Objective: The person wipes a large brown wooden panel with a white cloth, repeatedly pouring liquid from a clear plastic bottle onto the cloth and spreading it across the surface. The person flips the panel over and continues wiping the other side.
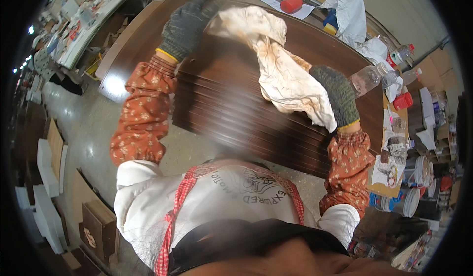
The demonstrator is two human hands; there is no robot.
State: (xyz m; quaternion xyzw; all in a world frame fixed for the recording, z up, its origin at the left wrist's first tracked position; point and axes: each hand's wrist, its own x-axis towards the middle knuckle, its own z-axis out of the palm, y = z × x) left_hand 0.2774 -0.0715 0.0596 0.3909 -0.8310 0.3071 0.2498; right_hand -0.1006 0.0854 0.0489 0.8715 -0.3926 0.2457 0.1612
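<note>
Before me lies a dark brown wood-grain panel (221,63) with parallel grooves along its near part. My right hand (338,95), in a dark knitted glove, grips one end of a crumpled, stained white cloth (282,80). The cloth stretches over the panel up and to the left, and its far end is blurred. My left hand (186,28), gloved alike with a yellow cuff edge, is over the panel's far left part, fingers extended, beside the cloth's far end. Whether its fingers touch the panel or cloth is unclear.
Beyond the panel lies a red mallet head (291,4) on paper. Clear plastic bottles (369,78) and a red-lidded jar (402,100) line the right side. Buckets (410,202) stand at lower right. A cluttered bench (107,8) and a person (51,65) are at far left.
</note>
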